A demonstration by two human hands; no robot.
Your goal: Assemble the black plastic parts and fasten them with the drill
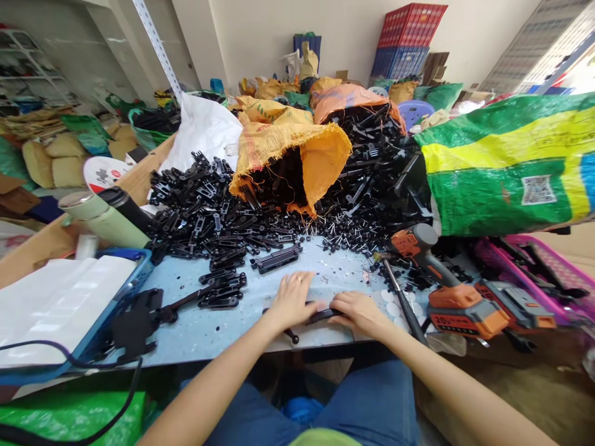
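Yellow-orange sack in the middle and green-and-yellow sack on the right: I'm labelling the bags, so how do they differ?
The yellow-orange sack has its frayed mouth facing the person; the green-and-yellow sack shows its side. The yellow-orange sack is fairly uniform, while the green-and-yellow sack has broad bands and a square printed code. Both lie next to heaped black parts.

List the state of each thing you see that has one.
Left hand: fingers extended
Right hand: curled on a black part
Yellow-orange sack: mouth open
Orange sack: open, holding black parts
Orange drill: battery attached, not held
Hammer: lying down
Pink basket: uncovered
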